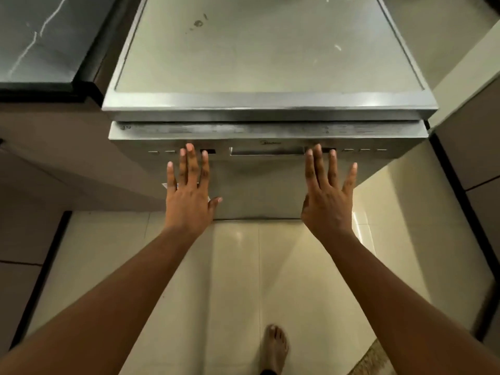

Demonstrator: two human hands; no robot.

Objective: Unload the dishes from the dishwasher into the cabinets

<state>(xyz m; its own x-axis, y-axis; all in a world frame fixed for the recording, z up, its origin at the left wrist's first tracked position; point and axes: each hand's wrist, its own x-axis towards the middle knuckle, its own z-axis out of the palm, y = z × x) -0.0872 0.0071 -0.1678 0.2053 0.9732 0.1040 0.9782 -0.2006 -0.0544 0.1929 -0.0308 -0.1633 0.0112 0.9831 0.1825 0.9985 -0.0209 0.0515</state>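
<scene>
Glossy cream floor tiles [238, 280] are lying below the boxy brushed-steel dishwasher [259, 185], its door closed; the left hand [189, 196] and right hand [328, 201] are spreading straight fingers [192, 163] before its door.

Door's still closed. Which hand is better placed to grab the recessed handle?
Right, probably. The right hand has its fingertips at the right end of the recessed handle; the left hand points at the control panel, further from it.
</scene>
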